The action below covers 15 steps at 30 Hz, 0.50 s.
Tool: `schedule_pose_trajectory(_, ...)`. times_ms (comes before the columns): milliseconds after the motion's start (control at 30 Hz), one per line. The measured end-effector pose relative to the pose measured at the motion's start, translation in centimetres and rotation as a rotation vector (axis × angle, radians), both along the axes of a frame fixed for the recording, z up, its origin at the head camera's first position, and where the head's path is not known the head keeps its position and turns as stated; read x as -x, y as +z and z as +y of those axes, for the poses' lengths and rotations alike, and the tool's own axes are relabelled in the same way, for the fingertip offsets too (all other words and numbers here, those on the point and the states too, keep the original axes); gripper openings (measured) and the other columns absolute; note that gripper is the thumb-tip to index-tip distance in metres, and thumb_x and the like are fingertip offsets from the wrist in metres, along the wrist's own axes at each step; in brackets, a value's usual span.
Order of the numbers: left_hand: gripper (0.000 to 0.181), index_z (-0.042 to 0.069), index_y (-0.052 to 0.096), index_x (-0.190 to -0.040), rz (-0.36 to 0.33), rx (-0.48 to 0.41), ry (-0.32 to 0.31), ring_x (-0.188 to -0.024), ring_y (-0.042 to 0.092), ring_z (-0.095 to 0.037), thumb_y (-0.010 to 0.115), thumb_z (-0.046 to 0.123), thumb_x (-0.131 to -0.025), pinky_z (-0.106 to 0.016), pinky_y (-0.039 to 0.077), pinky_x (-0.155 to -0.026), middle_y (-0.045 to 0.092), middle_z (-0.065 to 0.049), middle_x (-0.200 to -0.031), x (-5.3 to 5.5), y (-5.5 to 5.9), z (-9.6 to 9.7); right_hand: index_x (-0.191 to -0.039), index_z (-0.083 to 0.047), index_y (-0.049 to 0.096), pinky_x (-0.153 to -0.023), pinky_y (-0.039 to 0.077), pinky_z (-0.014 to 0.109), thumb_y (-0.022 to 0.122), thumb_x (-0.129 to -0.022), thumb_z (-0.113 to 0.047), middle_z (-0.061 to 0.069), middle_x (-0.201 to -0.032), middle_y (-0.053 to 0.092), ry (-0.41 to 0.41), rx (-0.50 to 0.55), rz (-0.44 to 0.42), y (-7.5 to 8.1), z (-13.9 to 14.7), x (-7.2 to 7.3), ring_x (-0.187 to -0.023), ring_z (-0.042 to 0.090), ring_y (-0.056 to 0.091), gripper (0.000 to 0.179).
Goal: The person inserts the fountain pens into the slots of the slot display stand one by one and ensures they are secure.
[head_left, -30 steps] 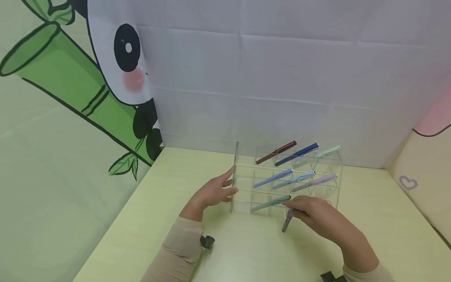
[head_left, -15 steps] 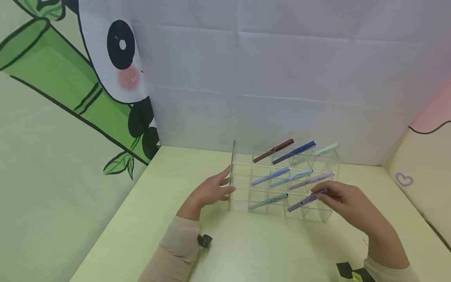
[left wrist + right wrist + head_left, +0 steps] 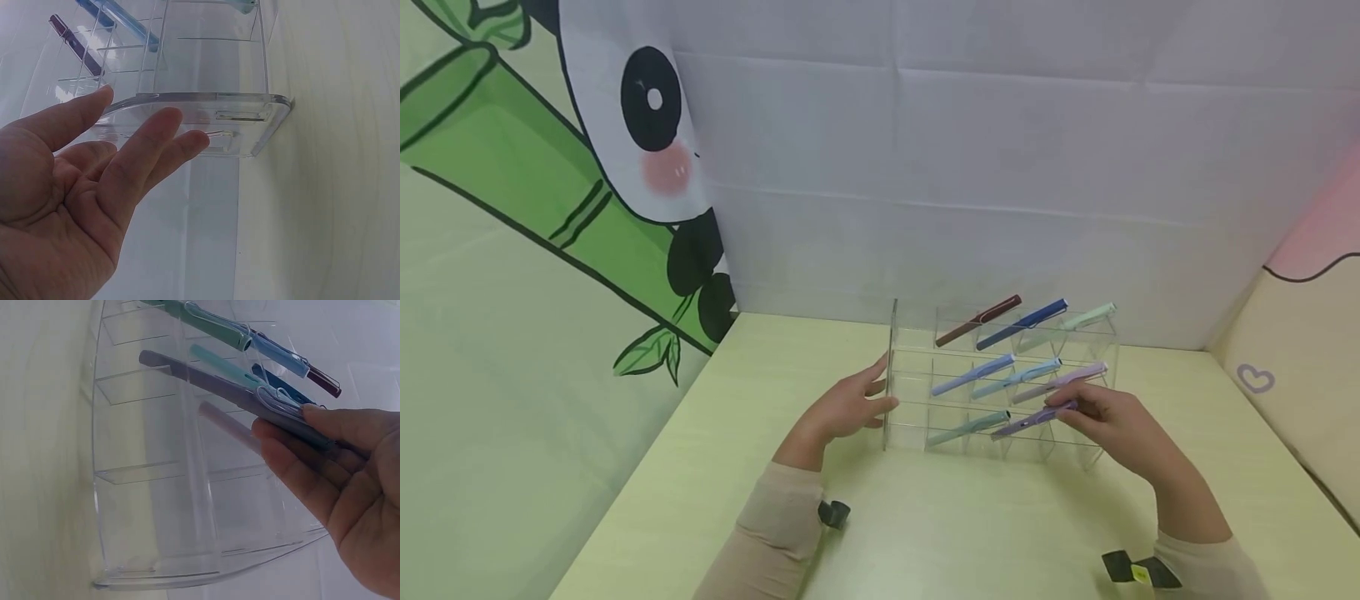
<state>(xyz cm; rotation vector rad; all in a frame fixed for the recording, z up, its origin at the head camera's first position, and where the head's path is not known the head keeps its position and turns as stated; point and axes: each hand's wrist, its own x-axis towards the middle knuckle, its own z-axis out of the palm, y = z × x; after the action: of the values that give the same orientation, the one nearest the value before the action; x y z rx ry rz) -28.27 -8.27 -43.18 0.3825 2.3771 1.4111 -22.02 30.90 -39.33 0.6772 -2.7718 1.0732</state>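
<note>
A clear acrylic pen rack (image 3: 889, 385) with three tiers stands on the table. My left hand (image 3: 844, 410) is at its left side panel, fingers extended and fingertips right at the panel; the left wrist view shows these fingers (image 3: 150, 144) spread apart. My right hand (image 3: 1116, 429) pinches a purple pen (image 3: 1026, 422) near its clip end between thumb and fingers. The pen's other end reaches over the lowest tier, right of a grey-green pen (image 3: 966, 429). In the right wrist view the purple pen (image 3: 219, 389) slants across the rack's front.
The middle tier bears a periwinkle pen (image 3: 973, 375), a light blue pen (image 3: 1017, 377) and a lilac pen (image 3: 1063, 382). On the top tier lie a brown pen (image 3: 977, 322), a dark blue pen (image 3: 1022, 324) and a pale green pen (image 3: 1086, 318). A white backdrop (image 3: 1000, 208) hangs behind.
My right hand has swung the purple pen from pointing down in front of the rack to a slant, moving right, then slightly back left to the lowest tier. The left hand stays at the panel.
</note>
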Motion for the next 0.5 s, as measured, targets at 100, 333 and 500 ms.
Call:
schedule_pose_trajectory(100, 0.08, 0.048, 0.01, -0.154, 0.005, 0.008, 0.002, -0.098, 0.072, -0.026, 0.063, 0.034, -0.096, -0.058, 0.034, -0.11, 0.038, -0.012, -0.156, -0.1, 0.1, 0.0, -0.111, -0.018, 0.068, -0.066, 0.052, 0.024, 0.06, -0.099, -0.021, 0.0, -0.102, 0.068, 0.014, 0.004, -0.059, -0.7, -0.1, 0.4, -0.079, 0.01, 0.062, 0.015)
schedule_pose_trajectory(333, 0.079, 0.047, 0.009, -0.154, 0.018, 0.026, 0.002, -0.098, 0.072, -0.025, 0.062, 0.035, -0.097, -0.057, 0.037, -0.109, 0.039, -0.011, -0.155, 0.0, 0.2, 0.1, -0.112, -0.017, 0.069, -0.07, 0.054, 0.025, 0.063, -0.097, -0.022, 0.002, -0.106, 0.068, 0.07, 0.041, -0.148, -1.7, -0.6, 1.1, -0.084, 0.016, 0.064, 0.017)
schedule_pose_trajectory(500, 0.079, 0.047, 0.009, -0.154, 0.018, 0.028, 0.002, -0.098, 0.072, -0.025, 0.062, 0.035, -0.097, -0.057, 0.037, -0.108, 0.039, -0.011, -0.155, -0.1, 0.2, 0.1, -0.116, -0.017, 0.069, -0.075, 0.055, 0.027, 0.062, -0.098, -0.021, 0.004, -0.112, 0.068, 0.102, 0.04, -0.188, -2.1, -1.0, 1.4, -0.091, 0.012, 0.064, 0.02)
